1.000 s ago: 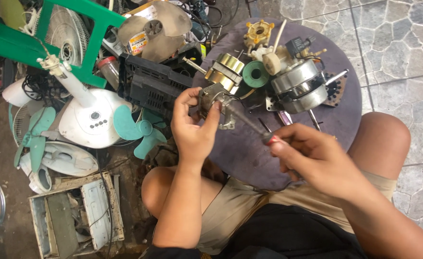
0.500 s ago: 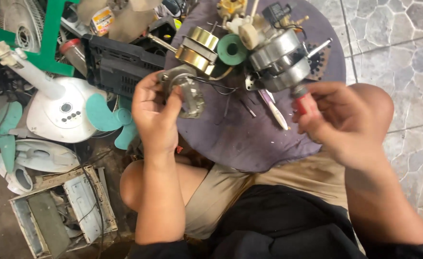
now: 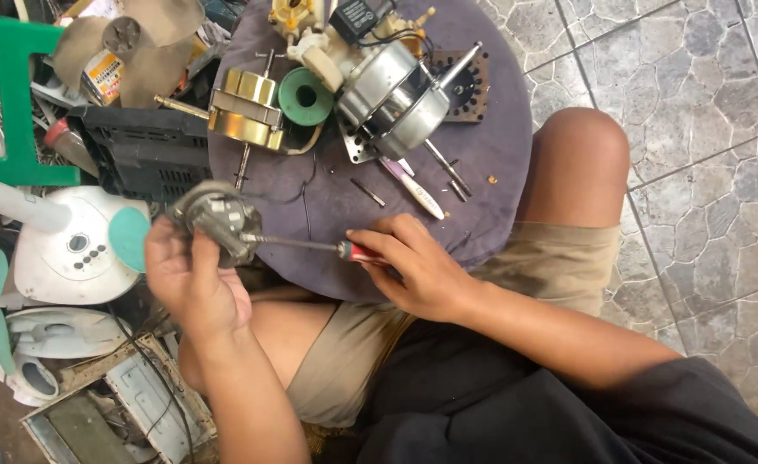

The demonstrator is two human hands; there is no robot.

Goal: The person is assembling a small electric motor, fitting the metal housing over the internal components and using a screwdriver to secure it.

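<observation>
Now my right hand (image 3: 417,271) has swung back in from the right: half a second ago it hung clear, and now the screwdriver (image 3: 310,246) in its closed fingers has its tip set into the motor part (image 3: 216,219). So I judge that I am back at driving a screw. My left hand (image 3: 191,279) grips that part off the bench (image 3: 482,185), at its 8 o'clock edge. I count one screwdriver, one silver motor (image 3: 392,94) at 12 o'clock, one brass stator (image 3: 246,107), one green spool (image 3: 305,96).
</observation>
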